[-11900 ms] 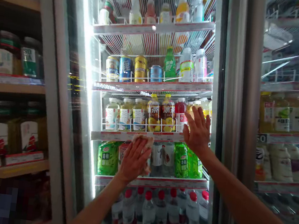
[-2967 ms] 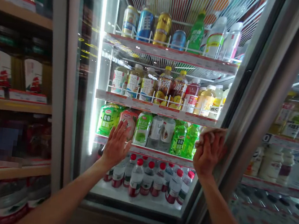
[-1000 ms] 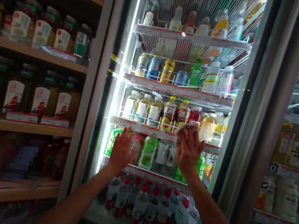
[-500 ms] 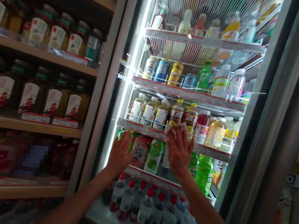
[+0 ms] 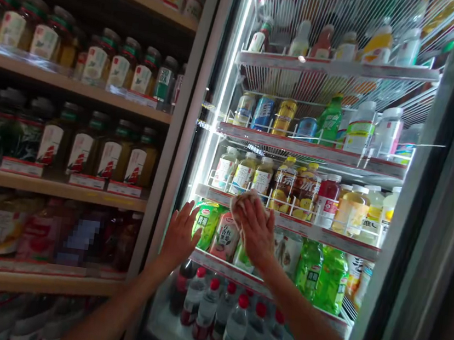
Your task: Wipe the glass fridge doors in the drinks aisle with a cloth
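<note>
A lit drinks fridge stands before me with its glass door (image 5: 279,286) closed. My left hand (image 5: 179,236) lies flat on the glass near the door's left edge, fingers spread. My right hand (image 5: 255,228) presses a pale crumpled cloth (image 5: 243,198) against the glass, level with the third shelf's price strip. Behind the glass, green tea bottles (image 5: 206,222) and a pink-labelled bottle (image 5: 225,237) stand between my two hands.
Inside the fridge are wire shelves (image 5: 315,153) of cans and bottles, with red-capped water bottles (image 5: 233,325) at the bottom. Wooden shelves (image 5: 55,188) of jars fill the left. The door's dark metal frame (image 5: 432,217) runs down the right.
My right hand with the cloth has slid leftwards across the glass, from the right frame to near my left hand. Earlier the cloth was in my left hand. My view has shifted right.
</note>
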`<state>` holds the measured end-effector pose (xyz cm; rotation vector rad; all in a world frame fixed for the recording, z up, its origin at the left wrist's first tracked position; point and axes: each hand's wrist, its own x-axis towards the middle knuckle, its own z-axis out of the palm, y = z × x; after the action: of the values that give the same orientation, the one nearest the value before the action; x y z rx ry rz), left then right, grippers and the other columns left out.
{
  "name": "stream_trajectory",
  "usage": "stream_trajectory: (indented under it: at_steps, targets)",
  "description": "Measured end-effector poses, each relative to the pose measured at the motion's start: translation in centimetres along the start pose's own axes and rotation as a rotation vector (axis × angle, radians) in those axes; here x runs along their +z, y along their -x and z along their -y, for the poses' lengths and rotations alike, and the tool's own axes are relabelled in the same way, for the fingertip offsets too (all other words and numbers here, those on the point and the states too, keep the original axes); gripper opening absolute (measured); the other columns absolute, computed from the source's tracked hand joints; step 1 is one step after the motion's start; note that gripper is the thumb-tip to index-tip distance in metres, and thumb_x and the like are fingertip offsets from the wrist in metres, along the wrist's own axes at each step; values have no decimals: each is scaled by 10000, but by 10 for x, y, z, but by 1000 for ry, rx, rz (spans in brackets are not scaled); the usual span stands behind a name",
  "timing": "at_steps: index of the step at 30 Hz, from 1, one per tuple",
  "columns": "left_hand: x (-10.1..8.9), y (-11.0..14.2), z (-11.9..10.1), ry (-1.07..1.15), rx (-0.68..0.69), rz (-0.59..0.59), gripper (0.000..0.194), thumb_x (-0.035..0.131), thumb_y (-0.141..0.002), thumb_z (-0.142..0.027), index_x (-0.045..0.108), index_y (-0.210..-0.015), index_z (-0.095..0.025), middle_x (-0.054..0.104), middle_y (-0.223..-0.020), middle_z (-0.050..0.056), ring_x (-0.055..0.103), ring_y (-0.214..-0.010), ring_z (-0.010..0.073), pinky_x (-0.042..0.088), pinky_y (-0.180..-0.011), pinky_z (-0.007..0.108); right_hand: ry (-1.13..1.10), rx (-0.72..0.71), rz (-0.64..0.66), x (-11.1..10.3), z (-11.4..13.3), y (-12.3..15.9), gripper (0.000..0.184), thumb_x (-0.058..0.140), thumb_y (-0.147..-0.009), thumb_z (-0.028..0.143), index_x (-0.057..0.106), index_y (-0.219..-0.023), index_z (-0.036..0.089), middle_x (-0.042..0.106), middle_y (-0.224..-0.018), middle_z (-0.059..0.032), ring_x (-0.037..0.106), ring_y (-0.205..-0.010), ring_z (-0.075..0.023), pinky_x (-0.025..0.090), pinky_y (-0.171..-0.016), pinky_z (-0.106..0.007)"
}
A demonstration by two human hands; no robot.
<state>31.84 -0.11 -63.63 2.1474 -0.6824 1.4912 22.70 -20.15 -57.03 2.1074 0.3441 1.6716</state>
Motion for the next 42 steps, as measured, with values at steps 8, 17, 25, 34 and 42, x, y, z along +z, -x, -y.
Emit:
stream_trajectory:
  at_steps: [8,17,25,34,42]
  targets:
    - [-7,4,25,-11,-12,-24,515,424,-839,-260,325,-1334,-154,372,-1400,155,356,-1296,274,322,-1040,512,-21,-32,5,12,13,-38,480,436,-872,247,368,-1347,240,346,-1438,5,136,-1382,-204,-70,-1122,-467]
    - [-28,13,51,-36,-103,42,558,430,-826,-244,288,-1354,-130,330,-1423,159,303,-1326,263,304,-1059,487,-150,-228,46,36,60,-39,536,394,-862,119,307,-1374,250,363,-1430,14,157,-1379,-180,-81,-1125,-455]
    - [-44,15,75,-49,-116,-2,547,410,-842,-271,286,-1354,-126,317,-1428,164,287,-1332,267,290,-1063,489,-212,-116,13,58,80,-96,504,384,-867,128,332,-1357,234,334,-1446,-15,152,-1379,-232,-15,-1116,-531]
    - [-59,5,84,-38,-116,-50,541,420,-843,-309,310,-1337,-119,326,-1420,169,284,-1333,255,269,-1083,460,-288,-353,148,58,87,-64,510,409,-857,111,357,-1340,268,364,-1429,9,218,-1363,-198,42,-1130,-508]
    - [-52,-18,54,13,-61,-48,521,406,-844,-289,319,-1324,-103,327,-1417,175,282,-1334,240,255,-1091,446,-214,-180,92,19,18,-57,478,401,-894,172,328,-1359,259,368,-1427,-4,154,-1381,-203,-20,-1116,-526]
